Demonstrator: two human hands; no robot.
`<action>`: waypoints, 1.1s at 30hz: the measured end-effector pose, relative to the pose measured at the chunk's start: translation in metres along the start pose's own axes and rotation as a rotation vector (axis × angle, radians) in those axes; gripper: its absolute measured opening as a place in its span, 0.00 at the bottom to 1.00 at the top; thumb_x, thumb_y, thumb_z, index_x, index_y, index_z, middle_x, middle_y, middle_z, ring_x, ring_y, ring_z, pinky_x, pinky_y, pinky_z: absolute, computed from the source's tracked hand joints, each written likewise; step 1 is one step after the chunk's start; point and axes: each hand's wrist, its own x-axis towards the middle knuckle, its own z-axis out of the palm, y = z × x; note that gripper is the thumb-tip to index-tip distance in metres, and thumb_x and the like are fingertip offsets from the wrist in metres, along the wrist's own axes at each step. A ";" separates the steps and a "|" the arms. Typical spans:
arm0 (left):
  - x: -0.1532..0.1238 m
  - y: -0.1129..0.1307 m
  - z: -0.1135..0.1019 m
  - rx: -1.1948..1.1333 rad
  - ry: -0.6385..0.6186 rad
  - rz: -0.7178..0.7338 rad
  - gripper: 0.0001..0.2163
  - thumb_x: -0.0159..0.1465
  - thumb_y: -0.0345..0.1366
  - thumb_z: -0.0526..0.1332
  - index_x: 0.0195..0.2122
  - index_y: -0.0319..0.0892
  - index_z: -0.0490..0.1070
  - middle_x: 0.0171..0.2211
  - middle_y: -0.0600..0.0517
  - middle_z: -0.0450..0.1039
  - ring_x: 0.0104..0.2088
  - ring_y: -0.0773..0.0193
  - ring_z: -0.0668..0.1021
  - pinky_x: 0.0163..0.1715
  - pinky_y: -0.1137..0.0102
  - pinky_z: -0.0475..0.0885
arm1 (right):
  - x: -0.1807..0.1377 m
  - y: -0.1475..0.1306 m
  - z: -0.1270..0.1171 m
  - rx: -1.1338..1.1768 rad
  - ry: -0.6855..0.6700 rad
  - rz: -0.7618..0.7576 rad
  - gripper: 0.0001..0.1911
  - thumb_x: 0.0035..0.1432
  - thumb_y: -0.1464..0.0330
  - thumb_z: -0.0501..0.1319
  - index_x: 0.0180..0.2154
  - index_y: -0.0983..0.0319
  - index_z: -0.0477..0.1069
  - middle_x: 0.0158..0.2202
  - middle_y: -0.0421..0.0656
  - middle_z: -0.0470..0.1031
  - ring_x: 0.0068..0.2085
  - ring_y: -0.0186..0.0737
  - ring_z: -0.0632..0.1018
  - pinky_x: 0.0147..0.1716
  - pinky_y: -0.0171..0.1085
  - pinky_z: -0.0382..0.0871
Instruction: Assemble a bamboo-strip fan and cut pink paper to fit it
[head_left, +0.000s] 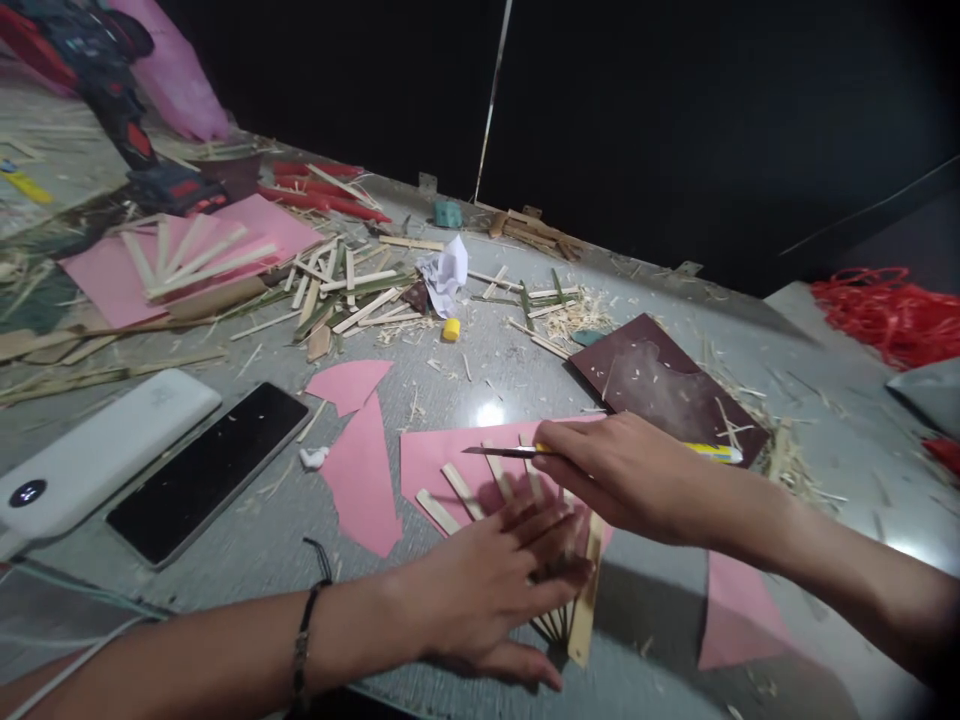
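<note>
My right hand (622, 470) is closed round a yellow craft knife (705, 453), its blade pointing left above the paper. With fingers spread, my left hand (510, 580) presses flat on a fan of thin bamboo slats (463, 490). The slats lie on a pink paper sheet (424, 455) and come together at the lower right, by a wider guard slat (583, 610). My hands hide the middle of the fan. Cut pieces of pink paper (364, 480) lie to the left, and another pink scrap (739, 615) is at the lower right.
A phone (210, 470) and a white power bank (105, 450) lie at left. Behind them is another slat fan (195, 255) on pink paper, near a cordless drill (120, 110). Bamboo strips (352, 290), crumpled white paper (448, 275) and a maroon board (660, 385) lie farther back.
</note>
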 end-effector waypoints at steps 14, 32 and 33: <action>-0.004 0.003 -0.010 0.026 -0.019 -0.045 0.41 0.74 0.65 0.45 0.74 0.34 0.55 0.71 0.38 0.61 0.71 0.41 0.63 0.72 0.51 0.51 | 0.005 -0.012 -0.001 0.000 -0.048 -0.014 0.15 0.78 0.65 0.50 0.36 0.60 0.65 0.30 0.41 0.75 0.27 0.35 0.70 0.29 0.41 0.47; -0.085 0.050 0.018 0.217 0.241 -0.536 0.39 0.75 0.63 0.46 0.64 0.27 0.68 0.67 0.31 0.66 0.70 0.39 0.65 0.70 0.52 0.55 | 0.088 0.002 -0.004 -0.148 -0.181 -0.455 0.14 0.79 0.65 0.49 0.42 0.62 0.70 0.32 0.41 0.73 0.25 0.35 0.59 0.29 0.43 0.44; -0.088 0.050 0.019 0.213 0.252 -0.546 0.39 0.75 0.63 0.47 0.63 0.27 0.69 0.67 0.31 0.66 0.69 0.39 0.66 0.71 0.52 0.54 | 0.093 0.003 -0.003 -0.153 -0.186 -0.469 0.15 0.79 0.64 0.49 0.41 0.62 0.70 0.31 0.41 0.73 0.25 0.35 0.58 0.29 0.43 0.43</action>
